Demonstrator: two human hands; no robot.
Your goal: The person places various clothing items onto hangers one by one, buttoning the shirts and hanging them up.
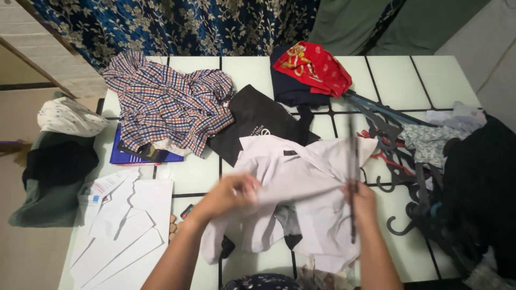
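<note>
A white shirt lies crumpled in the middle of a white tiled table. My left hand grips a fold of the shirt at its left side; the hand is blurred. My right hand holds a thin dark clothes hanger upright against the shirt's right side, and the fingers also touch the cloth.
A plaid shirt lies at the back left, a black bag behind the white shirt, red cloth on dark cloth at the back. Several dark hangers and dark clothes crowd the right. White papers lie front left.
</note>
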